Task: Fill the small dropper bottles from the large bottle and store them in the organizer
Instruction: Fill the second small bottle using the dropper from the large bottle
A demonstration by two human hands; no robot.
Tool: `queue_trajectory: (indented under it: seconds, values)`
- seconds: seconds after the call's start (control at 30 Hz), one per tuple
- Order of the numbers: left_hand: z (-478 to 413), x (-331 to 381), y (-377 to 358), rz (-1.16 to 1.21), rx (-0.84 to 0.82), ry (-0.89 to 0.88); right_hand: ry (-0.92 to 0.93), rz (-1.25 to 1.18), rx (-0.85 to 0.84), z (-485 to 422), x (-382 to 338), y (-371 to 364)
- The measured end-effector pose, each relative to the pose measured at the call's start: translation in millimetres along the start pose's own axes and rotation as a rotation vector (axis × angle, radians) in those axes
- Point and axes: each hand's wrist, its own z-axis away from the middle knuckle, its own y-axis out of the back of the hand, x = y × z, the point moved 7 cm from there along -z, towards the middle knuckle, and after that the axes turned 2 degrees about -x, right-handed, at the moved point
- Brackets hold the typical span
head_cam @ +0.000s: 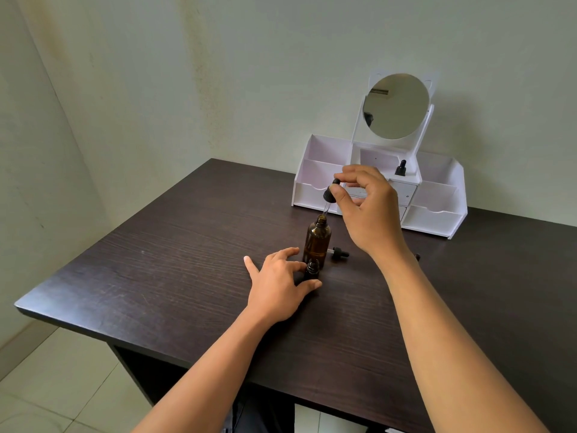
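Hands are busy at a dark table (pixel 156 260). Right hand (pixel 368 201) is up high & pinches the black rubber top of a dropper (pixel 329 193) w/ thumb & first finger; other fingers curl loose. Dropper's glass tip points down at the open mouth of the big bottle (pixel 317 242), right at the rim; can't tell if it is inside. Big bottle is brown & stands up straight. Left hand (pixel 278 276) rests on the table & holds the small bottle (pixel 312 270) btw thumb & fingers, w/ the little finger spread out wide. Small bottle is open, upright, just in front of the big one; can't tell if they touch. Loose dropper cap (pixel 339 253) lies on its side just right of the big bottle. Organizer (pixel 437 214) sits at the back, w/ one capped bottle (pixel 401 168) in its middle slot. What could go wrong, I think: glass tip may bump the rim & chip, or tip the big bottle, since no hand holds it. Squeeze too soon on the way over & drops fall on the table. Small bottle's mouth is tiny, so the aim may miss. Right arm may also knock the loose dropper cap away.
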Motion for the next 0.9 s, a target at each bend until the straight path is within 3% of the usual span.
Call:
queue_trajectory:
  seconds: [0.9]
  values:
    - [-0.7, 0.1, 0.1, 0.001, 0.004, -0.008, -0.098, 0.107, -0.100, -6.3, 18.5, -20.2]
